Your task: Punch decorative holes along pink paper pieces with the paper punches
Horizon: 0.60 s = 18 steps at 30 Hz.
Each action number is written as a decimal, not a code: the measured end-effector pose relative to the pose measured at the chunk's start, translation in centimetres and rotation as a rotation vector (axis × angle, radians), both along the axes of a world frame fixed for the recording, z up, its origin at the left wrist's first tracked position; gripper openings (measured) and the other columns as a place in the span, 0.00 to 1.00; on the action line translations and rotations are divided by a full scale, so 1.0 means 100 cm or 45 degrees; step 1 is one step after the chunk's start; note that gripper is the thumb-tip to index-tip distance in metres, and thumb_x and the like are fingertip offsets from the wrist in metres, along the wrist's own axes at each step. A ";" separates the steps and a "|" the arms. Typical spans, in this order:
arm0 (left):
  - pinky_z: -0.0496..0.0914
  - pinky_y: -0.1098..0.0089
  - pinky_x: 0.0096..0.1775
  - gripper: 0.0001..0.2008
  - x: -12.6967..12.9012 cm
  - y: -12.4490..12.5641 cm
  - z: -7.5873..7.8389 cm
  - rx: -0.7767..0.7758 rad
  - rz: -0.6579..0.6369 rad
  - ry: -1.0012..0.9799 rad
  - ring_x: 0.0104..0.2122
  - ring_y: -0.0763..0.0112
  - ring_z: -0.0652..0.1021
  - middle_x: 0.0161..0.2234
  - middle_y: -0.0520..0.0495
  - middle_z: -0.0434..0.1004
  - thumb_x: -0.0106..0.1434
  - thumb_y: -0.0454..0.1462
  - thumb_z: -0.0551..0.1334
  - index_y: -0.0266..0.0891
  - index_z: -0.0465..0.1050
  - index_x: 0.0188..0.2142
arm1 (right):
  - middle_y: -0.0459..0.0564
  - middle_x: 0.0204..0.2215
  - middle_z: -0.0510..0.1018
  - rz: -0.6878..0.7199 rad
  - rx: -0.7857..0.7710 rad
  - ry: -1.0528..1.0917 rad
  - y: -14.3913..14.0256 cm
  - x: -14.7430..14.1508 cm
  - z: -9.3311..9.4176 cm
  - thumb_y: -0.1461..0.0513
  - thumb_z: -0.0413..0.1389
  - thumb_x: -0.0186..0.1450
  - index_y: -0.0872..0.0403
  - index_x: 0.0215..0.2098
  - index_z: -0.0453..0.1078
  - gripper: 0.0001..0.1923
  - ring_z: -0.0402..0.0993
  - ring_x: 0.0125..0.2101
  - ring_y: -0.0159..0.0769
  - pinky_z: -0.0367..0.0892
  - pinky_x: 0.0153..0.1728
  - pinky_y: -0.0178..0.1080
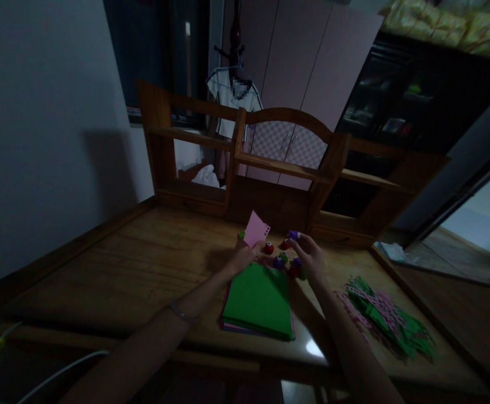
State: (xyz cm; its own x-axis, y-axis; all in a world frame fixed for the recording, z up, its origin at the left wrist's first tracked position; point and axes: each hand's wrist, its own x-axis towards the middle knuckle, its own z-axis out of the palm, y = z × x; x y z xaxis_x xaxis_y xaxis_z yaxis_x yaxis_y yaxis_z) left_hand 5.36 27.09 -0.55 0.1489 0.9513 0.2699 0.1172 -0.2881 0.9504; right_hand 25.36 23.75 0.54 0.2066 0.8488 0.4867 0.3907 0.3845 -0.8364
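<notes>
Dim room, wooden desk (114, 269) with a shelf unit (270, 163) along its back edge, wardrobe doors and a hanging shirt (234, 95) behind. Going left to right:

Near the left front corner, a pale cable (38, 376) trailing off the edge. Left hand (241, 257) raised toward the back of the desk, fingers pinched shut on a small pink paper (255, 229), held upright; its right edge looks notched, as if already punched. Below the hands, near the front edge, a stack of coloured sheets (258, 300) with green on top, lying flat and apparently untouched.

Between the hands, a cluster of small round punches (279, 259), red and purple, toward the back middle of the desk. Right hand (308, 255) half curled, fingertips gripping one purple punch (293, 234), other punches just beside the palm.

Toward the right front corner, a heap of cut green and pink strips (386, 320), well apart from the hands.

Judged from this: a fair pile of strips done, most of the stack left to work.
</notes>
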 end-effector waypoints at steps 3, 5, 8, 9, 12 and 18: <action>0.69 0.71 0.42 0.15 0.002 -0.006 0.002 0.131 -0.075 0.074 0.38 0.65 0.77 0.36 0.45 0.79 0.60 0.46 0.56 0.39 0.75 0.36 | 0.54 0.42 0.77 0.018 0.082 -0.189 -0.003 -0.009 -0.003 0.54 0.56 0.61 0.54 0.47 0.67 0.19 0.76 0.41 0.41 0.70 0.43 0.44; 0.70 0.70 0.41 0.18 0.002 -0.009 0.002 0.139 -0.117 0.159 0.40 0.64 0.77 0.38 0.45 0.78 0.60 0.48 0.55 0.38 0.75 0.39 | 0.53 0.42 0.77 0.013 0.152 -0.316 -0.003 -0.015 -0.006 0.55 0.56 0.61 0.53 0.48 0.67 0.18 0.76 0.41 0.41 0.70 0.43 0.44; 0.71 0.69 0.39 0.20 0.001 -0.009 0.001 0.155 -0.193 0.231 0.38 0.64 0.77 0.38 0.45 0.78 0.62 0.49 0.53 0.37 0.74 0.41 | 0.51 0.40 0.78 -0.014 0.216 -0.402 -0.004 -0.020 -0.010 0.57 0.56 0.61 0.51 0.48 0.68 0.17 0.76 0.39 0.40 0.71 0.41 0.42; 0.71 0.69 0.39 0.21 0.001 -0.009 0.000 0.159 -0.192 0.238 0.37 0.65 0.78 0.38 0.45 0.79 0.62 0.49 0.53 0.37 0.74 0.41 | 0.51 0.40 0.78 -0.015 0.222 -0.411 -0.004 -0.022 -0.010 0.57 0.56 0.61 0.51 0.48 0.68 0.17 0.76 0.38 0.40 0.71 0.41 0.42; 0.71 0.70 0.37 0.21 -0.001 -0.007 0.000 0.172 -0.154 0.247 0.36 0.64 0.78 0.37 0.45 0.78 0.62 0.50 0.53 0.37 0.74 0.41 | 0.51 0.40 0.78 -0.008 0.225 -0.408 -0.006 -0.025 -0.010 0.57 0.56 0.61 0.51 0.48 0.67 0.16 0.76 0.39 0.40 0.71 0.40 0.42; 0.71 0.69 0.37 0.21 0.000 -0.008 0.003 0.163 -0.139 0.264 0.36 0.63 0.78 0.35 0.44 0.79 0.62 0.50 0.53 0.37 0.75 0.40 | 0.51 0.39 0.78 0.040 0.176 -0.370 -0.009 -0.029 -0.008 0.57 0.55 0.62 0.51 0.47 0.67 0.15 0.77 0.38 0.40 0.71 0.40 0.42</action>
State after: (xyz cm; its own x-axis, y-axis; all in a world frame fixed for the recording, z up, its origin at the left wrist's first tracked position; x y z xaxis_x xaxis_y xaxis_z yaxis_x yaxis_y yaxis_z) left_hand 5.33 26.33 -0.29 0.3137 0.8866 0.3399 0.2674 -0.4259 0.8644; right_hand 22.49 22.87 -0.27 0.0170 0.7741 0.6328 0.5916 0.5024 -0.6305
